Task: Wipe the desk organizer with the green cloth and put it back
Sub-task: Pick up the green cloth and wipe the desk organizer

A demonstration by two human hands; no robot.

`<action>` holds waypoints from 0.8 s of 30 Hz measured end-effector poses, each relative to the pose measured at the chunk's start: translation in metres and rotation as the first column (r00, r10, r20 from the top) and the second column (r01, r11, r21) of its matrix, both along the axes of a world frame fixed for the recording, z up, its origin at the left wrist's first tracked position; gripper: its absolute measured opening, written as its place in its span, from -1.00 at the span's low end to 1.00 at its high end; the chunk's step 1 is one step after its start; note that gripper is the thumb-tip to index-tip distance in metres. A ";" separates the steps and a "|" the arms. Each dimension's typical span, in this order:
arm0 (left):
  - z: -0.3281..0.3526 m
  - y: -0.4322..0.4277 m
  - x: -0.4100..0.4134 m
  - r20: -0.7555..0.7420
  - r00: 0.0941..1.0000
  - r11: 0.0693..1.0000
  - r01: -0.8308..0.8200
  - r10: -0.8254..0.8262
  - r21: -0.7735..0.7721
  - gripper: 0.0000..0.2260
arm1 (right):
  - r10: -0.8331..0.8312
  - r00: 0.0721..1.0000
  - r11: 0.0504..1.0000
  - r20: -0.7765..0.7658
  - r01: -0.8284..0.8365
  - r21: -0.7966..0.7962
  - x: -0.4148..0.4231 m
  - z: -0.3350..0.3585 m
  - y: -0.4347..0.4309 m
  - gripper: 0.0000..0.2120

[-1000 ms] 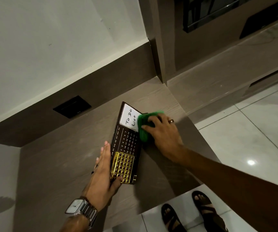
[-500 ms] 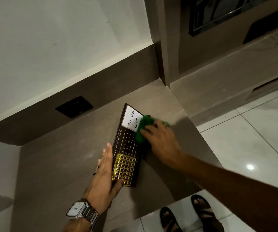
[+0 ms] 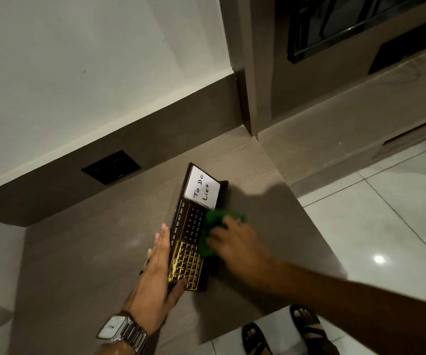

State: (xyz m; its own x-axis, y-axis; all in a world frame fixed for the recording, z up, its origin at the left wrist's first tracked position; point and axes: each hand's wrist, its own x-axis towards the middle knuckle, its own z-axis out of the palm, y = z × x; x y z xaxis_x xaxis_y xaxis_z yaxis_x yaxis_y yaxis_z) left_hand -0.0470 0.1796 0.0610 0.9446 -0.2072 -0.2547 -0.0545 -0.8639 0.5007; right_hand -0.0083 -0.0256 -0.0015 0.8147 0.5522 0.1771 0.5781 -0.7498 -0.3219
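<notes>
The dark brown desk organizer lies flat on the brown counter. It has a white "To Do List" card at its far end, a calendar in the middle and a gold grid at the near end. My left hand steadies it, fingers flat along its left edge and thumb on the near end. My right hand presses the crumpled green cloth against the organizer's right side, level with the calendar. The cloth is partly hidden under my fingers.
A black wall plate sits in the brown backsplash behind the counter. The counter's front edge drops to white floor tiles, where my sandalled feet stand. A lower ledge runs to the right past a vertical panel.
My right hand has slid the green cloth from beside the "To Do List" card down toward me along the organizer's right side. The left hand has kept its hold.
</notes>
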 end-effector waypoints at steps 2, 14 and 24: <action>0.001 -0.001 0.000 0.005 1.000 1.000 0.015 -0.015 0.004 0.04 | 0.136 0.990 0.986 -0.035 -0.132 0.100 -0.026 -0.002 0.001 -0.68; 0.003 -0.003 0.001 -0.009 1.000 1.000 -0.008 0.008 -0.006 0.04 | -0.125 0.992 0.988 -0.008 0.125 0.087 -0.007 0.004 0.004 -0.69; 0.007 -0.004 -0.001 -0.016 1.000 1.000 -0.004 0.004 -0.025 0.04 | 0.327 0.942 0.944 0.073 -0.329 0.021 -0.026 -0.001 -0.023 -0.55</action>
State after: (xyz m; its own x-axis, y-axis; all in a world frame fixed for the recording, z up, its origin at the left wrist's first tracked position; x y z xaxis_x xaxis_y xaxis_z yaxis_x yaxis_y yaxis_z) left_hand -0.0477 0.1757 0.0677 0.9413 -0.2102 -0.2643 -0.0432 -0.8511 0.5232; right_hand -0.0345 -0.0489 -0.0024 0.5752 0.7797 0.2474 0.8113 -0.5051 -0.2943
